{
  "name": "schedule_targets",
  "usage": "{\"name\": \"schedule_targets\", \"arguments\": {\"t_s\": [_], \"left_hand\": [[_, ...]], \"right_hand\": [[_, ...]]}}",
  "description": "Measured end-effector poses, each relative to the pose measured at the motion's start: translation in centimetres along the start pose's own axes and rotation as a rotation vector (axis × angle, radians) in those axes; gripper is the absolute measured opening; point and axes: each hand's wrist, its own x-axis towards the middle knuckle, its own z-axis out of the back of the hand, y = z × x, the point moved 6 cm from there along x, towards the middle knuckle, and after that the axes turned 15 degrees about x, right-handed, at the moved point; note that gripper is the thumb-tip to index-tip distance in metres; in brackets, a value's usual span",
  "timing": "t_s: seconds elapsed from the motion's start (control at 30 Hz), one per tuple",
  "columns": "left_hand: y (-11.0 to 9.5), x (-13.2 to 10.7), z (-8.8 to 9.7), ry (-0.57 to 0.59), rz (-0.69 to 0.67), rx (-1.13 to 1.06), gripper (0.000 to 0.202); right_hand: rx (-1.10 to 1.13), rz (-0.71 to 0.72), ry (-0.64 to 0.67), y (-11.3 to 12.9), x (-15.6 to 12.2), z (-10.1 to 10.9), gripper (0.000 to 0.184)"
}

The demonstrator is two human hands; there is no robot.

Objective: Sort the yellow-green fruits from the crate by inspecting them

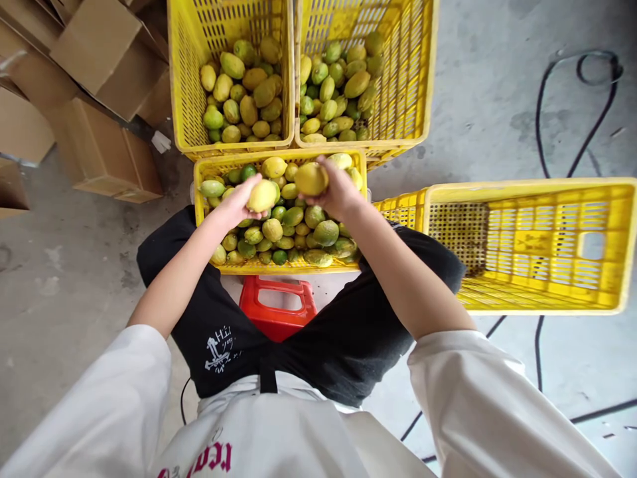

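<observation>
My left hand [237, 204] is closed around a yellow lemon [262, 196] above the near yellow crate [279, 268], which is full of green and yellow lemons. My right hand [338, 192] grips another yellow lemon [311, 178] over the same crate, close to the first one. Both fruits are lifted just above the pile. Two more yellow crates stand behind it: the back left crate [184, 99] holds mostly yellowish lemons, the back right crate [423, 79] holds mixed green and yellow ones.
An empty yellow crate [527, 245] lies on its side to my right. A red stool [277, 307] shows between my knees. Cardboard boxes [94, 86] are stacked at the back left. Black cables [572, 159] run over the concrete floor on the right.
</observation>
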Motion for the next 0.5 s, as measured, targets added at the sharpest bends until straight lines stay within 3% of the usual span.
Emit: {"name": "schedule_targets", "arguments": {"t_s": [0.07,0.2,0.37,0.5], "left_hand": [[-1.9,-0.6,0.8,-0.032,-0.122,-0.234,0.049],[-4.6,-2.1,3.2,-0.132,-0.329,-0.524,0.059],[-5.2,-2.7,3.8,-0.109,-0.39,-0.495,0.062],[-4.7,-2.5,3.2,-0.094,-0.363,-0.44,0.057]], "right_hand": [[0.206,0.185,0.05,2.7,0.5,1.1,0.051],[0.126,0.41,0.042,6.1,0.8,3.7,0.06],[0.255,0.449,-0.033,5.8,1.7,6.2,0.053],[0.221,0.382,-0.011,4.4,3.6,7.6,0.046]]}}
